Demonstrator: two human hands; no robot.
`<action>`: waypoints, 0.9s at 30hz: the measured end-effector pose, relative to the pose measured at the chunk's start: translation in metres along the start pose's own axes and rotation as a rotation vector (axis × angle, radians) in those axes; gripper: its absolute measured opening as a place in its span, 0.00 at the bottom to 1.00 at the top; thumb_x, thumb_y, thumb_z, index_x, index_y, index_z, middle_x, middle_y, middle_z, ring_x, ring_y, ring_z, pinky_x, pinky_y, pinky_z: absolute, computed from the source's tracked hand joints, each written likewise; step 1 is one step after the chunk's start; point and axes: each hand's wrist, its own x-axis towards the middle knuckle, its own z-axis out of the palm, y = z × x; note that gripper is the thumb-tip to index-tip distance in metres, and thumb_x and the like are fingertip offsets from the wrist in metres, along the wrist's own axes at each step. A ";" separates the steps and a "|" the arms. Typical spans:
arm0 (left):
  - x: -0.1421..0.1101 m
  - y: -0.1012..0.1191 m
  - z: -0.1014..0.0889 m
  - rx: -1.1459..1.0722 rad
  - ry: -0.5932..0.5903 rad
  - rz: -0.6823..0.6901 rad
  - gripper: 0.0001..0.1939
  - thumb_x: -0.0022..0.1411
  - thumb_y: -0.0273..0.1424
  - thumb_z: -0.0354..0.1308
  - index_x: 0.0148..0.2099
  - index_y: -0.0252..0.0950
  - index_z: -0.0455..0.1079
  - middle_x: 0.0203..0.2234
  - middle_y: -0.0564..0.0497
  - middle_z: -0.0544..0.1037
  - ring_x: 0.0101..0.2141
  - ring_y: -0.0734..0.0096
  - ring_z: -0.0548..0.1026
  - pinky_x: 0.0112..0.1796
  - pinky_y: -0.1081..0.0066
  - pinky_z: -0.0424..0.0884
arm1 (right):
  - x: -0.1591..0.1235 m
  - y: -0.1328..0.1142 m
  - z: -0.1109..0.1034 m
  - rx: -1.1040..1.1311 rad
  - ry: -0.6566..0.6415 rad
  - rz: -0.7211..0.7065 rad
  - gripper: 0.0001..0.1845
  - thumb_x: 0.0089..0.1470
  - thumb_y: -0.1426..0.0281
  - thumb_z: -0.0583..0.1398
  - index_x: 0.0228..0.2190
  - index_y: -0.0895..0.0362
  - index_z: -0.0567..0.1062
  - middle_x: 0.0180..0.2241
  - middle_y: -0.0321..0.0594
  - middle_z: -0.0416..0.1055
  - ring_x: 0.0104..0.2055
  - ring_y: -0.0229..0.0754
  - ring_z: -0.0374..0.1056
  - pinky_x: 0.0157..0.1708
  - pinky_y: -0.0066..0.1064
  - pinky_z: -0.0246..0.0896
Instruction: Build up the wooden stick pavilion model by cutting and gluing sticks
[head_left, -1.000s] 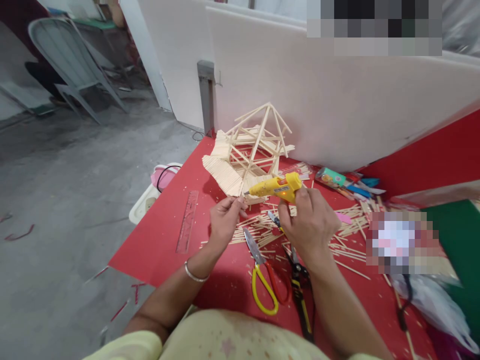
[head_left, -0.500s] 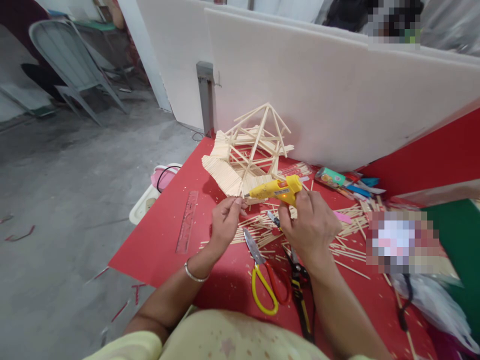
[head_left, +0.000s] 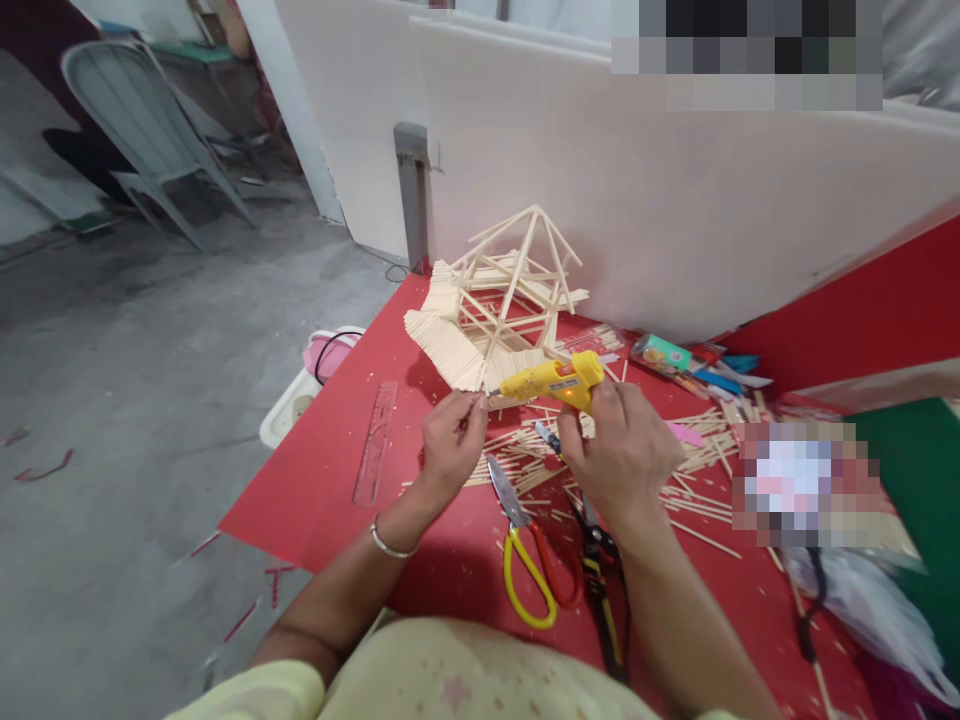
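Red tabletop (head_left: 300,500) bears the stick model (head_left: 442,340) at its far side: lower skirt largely slatted, peaked upper frame bare. Right hand (head_left: 626,455) is wrapped around the yellow glue gun (head_left: 551,380), nozzle at the model's near edge. Left hand (head_left: 454,445) reaches there, fingertip grip cannot be told. Loose sticks (head_left: 705,539) remain

grip hidden, board cut

the right hand (head_left: 626,445) hides the grip of the glue gun (head_left: 551,381). anything in the left hand (head_left: 454,440) is too small to tell. pixel blocks mask an item (head_left: 804,485) beside the edge-cropped green board (head_left: 919,465).
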 end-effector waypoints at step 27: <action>0.000 0.000 0.001 0.001 0.014 0.002 0.13 0.69 0.35 0.54 0.36 0.37 0.76 0.27 0.49 0.75 0.30 0.69 0.70 0.33 0.70 0.64 | 0.011 -0.011 0.006 0.042 0.005 0.105 0.23 0.58 0.63 0.57 0.51 0.62 0.70 0.39 0.48 0.73 0.38 0.47 0.69 0.32 0.33 0.56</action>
